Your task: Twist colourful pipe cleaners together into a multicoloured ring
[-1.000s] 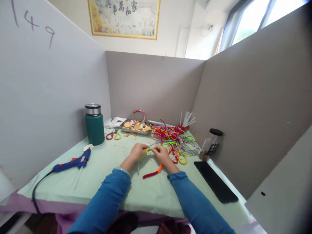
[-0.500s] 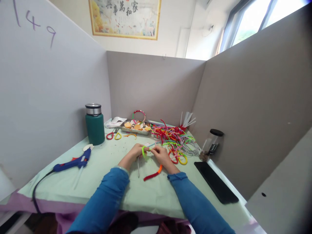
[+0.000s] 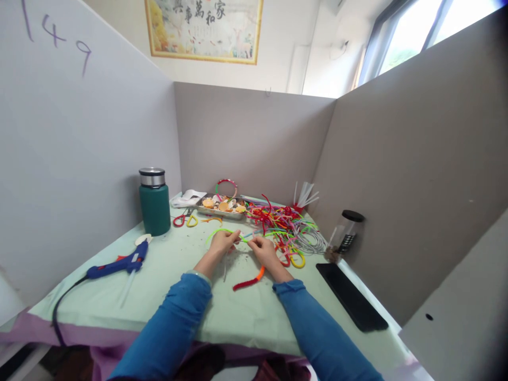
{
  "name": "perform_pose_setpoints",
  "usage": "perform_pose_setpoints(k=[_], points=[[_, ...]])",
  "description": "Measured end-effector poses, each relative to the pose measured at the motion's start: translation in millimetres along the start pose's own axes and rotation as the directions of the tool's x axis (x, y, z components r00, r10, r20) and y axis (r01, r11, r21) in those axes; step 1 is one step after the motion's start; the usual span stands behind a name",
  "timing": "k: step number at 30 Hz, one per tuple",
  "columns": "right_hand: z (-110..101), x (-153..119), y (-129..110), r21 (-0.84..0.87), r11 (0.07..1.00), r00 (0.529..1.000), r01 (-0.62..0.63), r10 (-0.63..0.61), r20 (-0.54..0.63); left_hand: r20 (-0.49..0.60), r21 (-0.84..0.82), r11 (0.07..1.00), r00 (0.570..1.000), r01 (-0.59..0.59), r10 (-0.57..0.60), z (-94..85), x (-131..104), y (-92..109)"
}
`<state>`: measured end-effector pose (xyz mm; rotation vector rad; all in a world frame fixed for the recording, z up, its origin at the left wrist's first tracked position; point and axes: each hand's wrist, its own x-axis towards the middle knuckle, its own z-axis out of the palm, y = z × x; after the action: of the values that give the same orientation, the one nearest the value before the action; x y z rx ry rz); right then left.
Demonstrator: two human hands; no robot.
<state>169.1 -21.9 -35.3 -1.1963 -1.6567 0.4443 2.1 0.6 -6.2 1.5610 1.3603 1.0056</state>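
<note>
My left hand (image 3: 223, 244) pinches a bright green pipe cleaner (image 3: 217, 231), whose loose end curves out to the left behind the fingers. Close beside it, my right hand (image 3: 263, 251) is closed on the same green pipe cleaner near its other end. A thin grey wire (image 3: 225, 269) hangs below my left hand; where its upper end goes is hidden. From under my right wrist a red and orange pipe cleaner (image 3: 246, 284) runs out over the pale green cloth.
A pile of coloured pipe cleaners (image 3: 278, 217) lies behind my right hand, beside a metal tray (image 3: 226, 214) of discs. At left are a green bottle (image 3: 154, 206) and a blue glue gun (image 3: 119, 264). A black phone-like slab (image 3: 351, 296) and a jar (image 3: 349, 233) are at right.
The green pipe cleaner was looped around my left fingers; now its end stretches out to the left. My left hand has turned slightly, while my right hand has barely moved.
</note>
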Motion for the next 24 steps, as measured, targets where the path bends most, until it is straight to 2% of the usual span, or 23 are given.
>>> perform_pose_setpoints(k=[3, 7, 11, 15, 20, 24], points=[[0.0, 0.3, 0.8, 0.001, 1.0, 1.0, -0.002, 0.002, -0.01, -0.033, -0.035, 0.999, 0.999, -0.036, 0.035, -1.2, 0.2, 1.1], [-0.7, 0.1, -0.1, 0.019, 1.0, 1.0, 0.004, -0.003, -0.02, 0.041, -0.066, 0.987, 0.988, -0.146, 0.149, -2.0, 0.6, 2.5], [-0.9, 0.1, -0.1, 0.032, 0.999, 1.0, -0.004, 0.005, -0.025, 0.073, 0.05, 0.958, 0.958, -0.281, 0.278, 0.0, 6.5, -3.6], [-1.1, -0.2, -0.8, 0.037, 0.999, 0.999, 0.005, -0.004, -0.034, 0.056, 0.148, 0.938, 0.95, -0.313, 0.308, 1.8, 9.6, -7.9], [-1.7, -0.7, -2.3, 0.042, 0.999, 0.999, 0.022, -0.02, -0.043, 0.081, 0.261, 0.884, 0.921, -0.388, 0.381, 2.2, 4.2, -3.2], [-1.8, -0.8, -2.8, 0.044, 0.999, 0.998, 0.031, -0.028, -0.052, 0.086, 0.336, 0.852, 0.914, -0.402, 0.397, 1.7, 1.2, -1.0]])
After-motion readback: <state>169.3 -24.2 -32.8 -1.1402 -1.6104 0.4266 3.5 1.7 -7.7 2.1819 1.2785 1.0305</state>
